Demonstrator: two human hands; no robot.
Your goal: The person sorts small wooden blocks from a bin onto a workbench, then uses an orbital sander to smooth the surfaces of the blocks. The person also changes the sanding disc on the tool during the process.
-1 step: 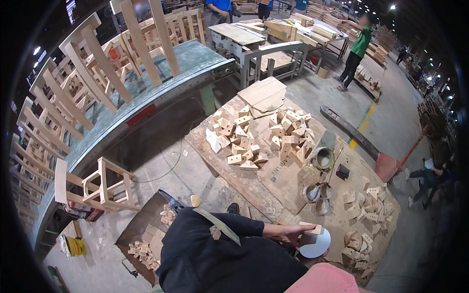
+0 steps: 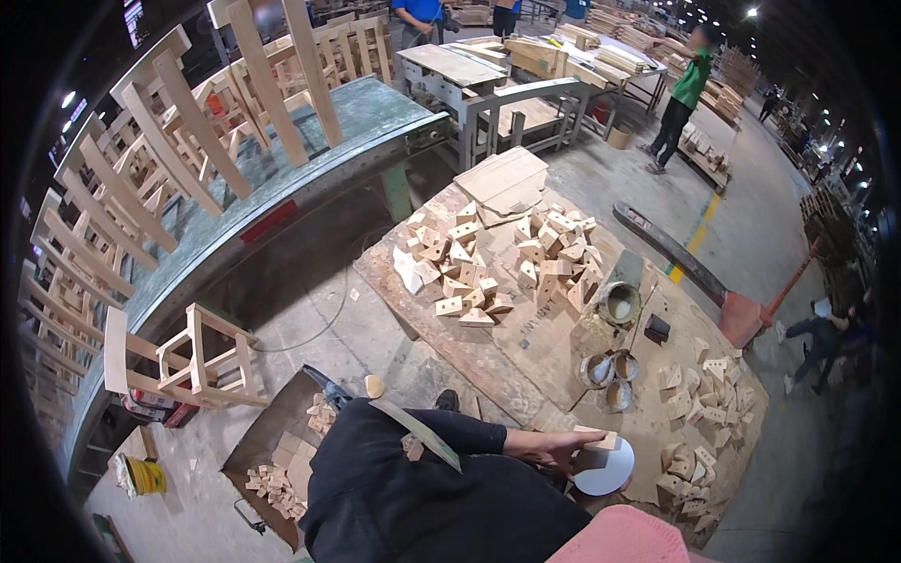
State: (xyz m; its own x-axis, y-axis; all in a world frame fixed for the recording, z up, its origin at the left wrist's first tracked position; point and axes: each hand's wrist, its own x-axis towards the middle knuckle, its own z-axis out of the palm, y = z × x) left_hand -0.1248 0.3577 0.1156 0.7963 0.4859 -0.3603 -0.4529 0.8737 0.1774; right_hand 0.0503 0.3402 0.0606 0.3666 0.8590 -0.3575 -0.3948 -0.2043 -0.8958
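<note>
My left hand [image 2: 556, 448] reaches in from a black sleeve, thumb and fingers closed on a small pale wooden block [image 2: 602, 441]. The block sits at the top edge of a smooth white round disc [image 2: 603, 469], whose exact kind I cannot make out. Only a little of my right hand [image 2: 623, 486] shows at the disc's lower edge; the rest is behind the disc, which it appears to hold. Beyond the hands, glue-stained cups [image 2: 597, 371] stand together on the cardboard-covered work surface [image 2: 511, 371]. To the right lie drilled wooden corner blocks [image 2: 713, 403].
Across the surface are more block heaps [image 2: 460, 272], a round pot [image 2: 620, 303] and a dark small box [image 2: 657, 328]. A crate of offcuts [image 2: 267, 422] is at left, near a wooden stool frame [image 2: 202, 361]. A conveyor [image 2: 347, 117] carries chair frames. People stand farther off.
</note>
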